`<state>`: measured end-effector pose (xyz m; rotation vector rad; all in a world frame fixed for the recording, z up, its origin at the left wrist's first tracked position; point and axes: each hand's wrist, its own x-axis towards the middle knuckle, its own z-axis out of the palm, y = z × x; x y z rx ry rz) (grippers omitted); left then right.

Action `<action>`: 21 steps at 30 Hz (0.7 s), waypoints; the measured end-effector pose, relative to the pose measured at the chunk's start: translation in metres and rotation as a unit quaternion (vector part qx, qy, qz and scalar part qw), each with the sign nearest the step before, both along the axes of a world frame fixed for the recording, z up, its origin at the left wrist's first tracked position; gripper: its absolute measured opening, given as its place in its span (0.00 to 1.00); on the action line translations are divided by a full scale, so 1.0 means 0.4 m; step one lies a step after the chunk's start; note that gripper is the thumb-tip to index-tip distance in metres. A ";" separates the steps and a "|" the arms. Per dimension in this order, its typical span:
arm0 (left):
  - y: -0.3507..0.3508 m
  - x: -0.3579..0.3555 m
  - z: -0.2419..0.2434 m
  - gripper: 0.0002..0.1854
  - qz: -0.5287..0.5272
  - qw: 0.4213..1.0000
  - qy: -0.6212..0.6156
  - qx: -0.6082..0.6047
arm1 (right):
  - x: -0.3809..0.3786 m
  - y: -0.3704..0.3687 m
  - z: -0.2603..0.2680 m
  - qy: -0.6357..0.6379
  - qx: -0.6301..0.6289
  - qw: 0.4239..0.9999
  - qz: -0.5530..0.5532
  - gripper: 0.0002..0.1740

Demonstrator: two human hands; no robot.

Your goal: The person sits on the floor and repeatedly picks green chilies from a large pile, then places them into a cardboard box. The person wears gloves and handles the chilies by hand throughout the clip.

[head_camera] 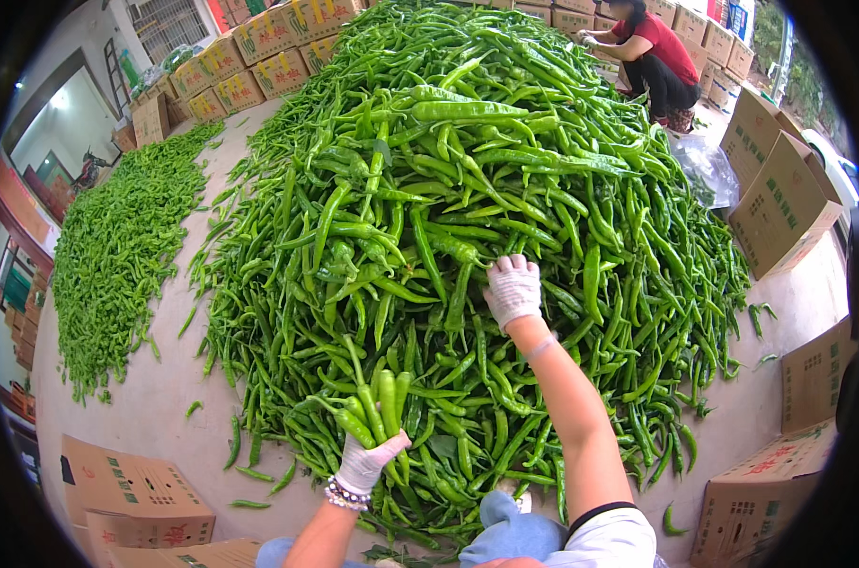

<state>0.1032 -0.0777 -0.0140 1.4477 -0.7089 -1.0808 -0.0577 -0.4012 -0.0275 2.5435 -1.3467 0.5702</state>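
A big heap of long green chili peppers [465,149] spreads across the floor before me. My left hand [367,463], in a whitish glove with a beaded bracelet at the wrist, grips a small bunch of green peppers [379,405], stem ends pointing up and away from me. Reaching forward, my right hand [514,290] wears a similar glove and rests against the front slope of the heap. Its fingers are curled among the peppers and their tips are partly hidden, so whether it grips one is unclear.
A lower pile of smaller green peppers [124,255] lies at left. Printed cartons [273,53] are stacked behind. Open cartons [784,192] stand at right, near a clear plastic bag [702,167]. More cartons [138,497] flank me. A person in red [660,53] crouches at the far right.
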 end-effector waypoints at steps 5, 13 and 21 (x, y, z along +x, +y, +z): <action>0.050 0.019 0.032 0.20 -0.029 0.999 0.012 -0.041 | -0.049 0.127 0.069 -0.028 0.119 0.990 0.073 0.11; -0.030 -0.007 0.019 0.27 -0.277 0.934 -0.165 -0.155 | -0.087 0.356 0.239 0.047 0.377 0.807 0.452 0.14; 0.108 0.047 -0.026 0.33 -0.036 0.997 0.023 -0.065 | 0.092 -0.144 0.115 0.029 0.130 0.991 -0.013 0.24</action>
